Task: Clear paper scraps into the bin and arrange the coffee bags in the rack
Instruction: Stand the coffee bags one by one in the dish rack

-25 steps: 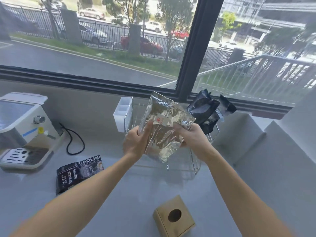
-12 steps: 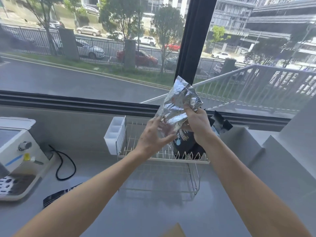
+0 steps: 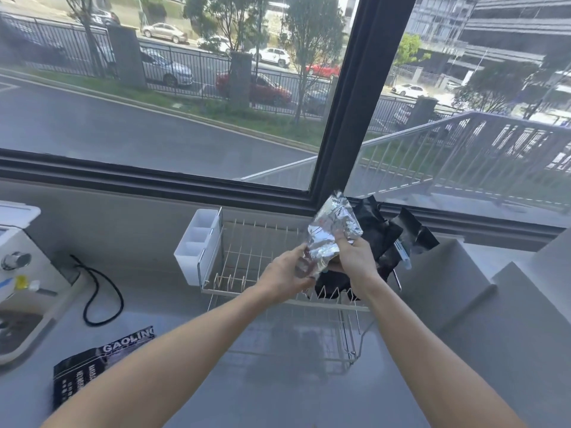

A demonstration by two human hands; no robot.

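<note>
A crinkled silver foil coffee bag (image 3: 332, 230) stands upright over the right part of the white wire rack (image 3: 247, 270). My left hand (image 3: 285, 276) holds its lower left edge and my right hand (image 3: 355, 262) grips its lower right side. Black coffee bags (image 3: 386, 236) lean in the rack's right end, just behind the silver bag. Another black bag printed GAOLING (image 3: 92, 366) lies flat on the grey counter at the lower left, partly hidden by my left forearm.
A white divided cup (image 3: 197, 242) hangs on the rack's left end. A white coffee machine (image 3: 18, 273) with a black cord (image 3: 102, 291) sits at the far left. Grey stepped ledges (image 3: 463, 288) rise to the right. A window runs behind the rack.
Both hands have lowered the silver bag from above the rack down into its right part, beside the black bags. The view has tilted down, showing the GAOLING bag again.
</note>
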